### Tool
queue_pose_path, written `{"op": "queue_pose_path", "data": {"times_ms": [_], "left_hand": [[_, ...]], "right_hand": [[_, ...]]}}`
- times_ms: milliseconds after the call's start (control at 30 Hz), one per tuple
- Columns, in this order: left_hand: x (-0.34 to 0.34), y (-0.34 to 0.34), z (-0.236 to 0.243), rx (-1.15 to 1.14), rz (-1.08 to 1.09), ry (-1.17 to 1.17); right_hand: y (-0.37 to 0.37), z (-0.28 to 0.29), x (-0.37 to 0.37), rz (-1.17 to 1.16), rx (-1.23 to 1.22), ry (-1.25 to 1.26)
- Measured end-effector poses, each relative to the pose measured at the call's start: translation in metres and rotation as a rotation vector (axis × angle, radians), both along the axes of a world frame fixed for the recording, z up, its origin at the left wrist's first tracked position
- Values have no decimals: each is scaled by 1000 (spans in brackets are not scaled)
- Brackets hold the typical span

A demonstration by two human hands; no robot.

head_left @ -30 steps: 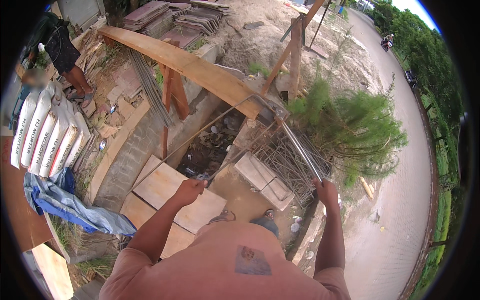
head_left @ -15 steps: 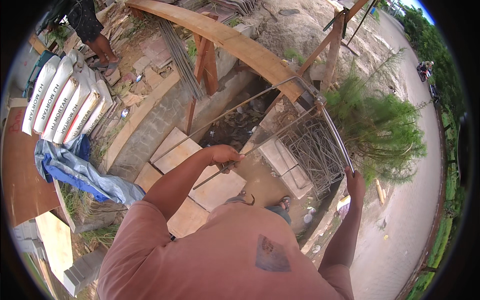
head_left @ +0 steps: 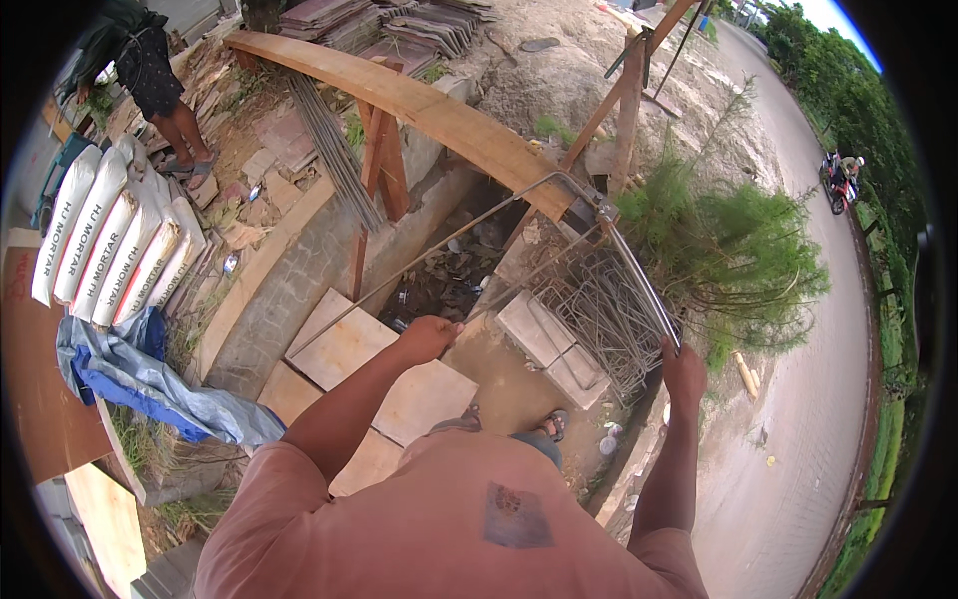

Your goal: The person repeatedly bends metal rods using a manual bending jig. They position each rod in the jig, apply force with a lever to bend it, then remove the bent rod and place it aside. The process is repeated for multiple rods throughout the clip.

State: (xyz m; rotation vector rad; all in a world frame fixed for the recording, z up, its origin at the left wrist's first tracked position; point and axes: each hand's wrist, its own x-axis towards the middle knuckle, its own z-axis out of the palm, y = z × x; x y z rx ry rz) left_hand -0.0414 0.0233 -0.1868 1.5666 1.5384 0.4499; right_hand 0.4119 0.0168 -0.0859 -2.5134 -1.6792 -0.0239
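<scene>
My left hand is closed on one leg of a thin steel rod. The rod runs away from me to the end of a wooden plank, is bent there, and a second long leg comes back toward the left over pale slabs. My right hand grips the near end of a shiny metal bar with a head at the rod's bend. Beneath the bar, on the ground, lies a pile of bent wire stirrups. How the head grips the rod is too small to make out.
Stacked white sacks and a blue-grey tarp are on the left. Straight rods lean across the concrete wall. A feathery green bush stands beside the bar. A motorcyclist is on the road; another person stands far left.
The whole view has shifted slightly. A rod end that stuck out past my left hand no longer shows. The motorcyclist has come nearer. My right hand keeps its grip on the bar.
</scene>
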Motion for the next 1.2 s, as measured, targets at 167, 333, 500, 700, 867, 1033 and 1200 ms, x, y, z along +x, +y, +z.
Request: {"op": "queue_pose_path", "data": {"times_ms": [167, 333, 500, 700, 867, 1033, 1200], "left_hand": [[-12, 14, 68, 161, 182, 226], [-70, 59, 31, 292, 235, 277], [-81, 53, 3, 95, 79, -1], [-10, -19, 86, -122, 419, -253], [50, -28, 104, 207, 421, -283], [139, 18, 120, 342, 486, -838], [232, 44, 177, 369, 326, -1127]], "right_hand": [[-4, -14, 25, 82, 0, -6], [9, -34, 46, 137, 20, 27], [11, -61, 61, 130, 167, -24], [-13, -49, 23, 69, 326, 572], [-34, -62, -43, 82, 147, 1189], [-32, -44, -118, 248, 130, 1364], [-16, -20, -147, 266, 511, 1453]]}}
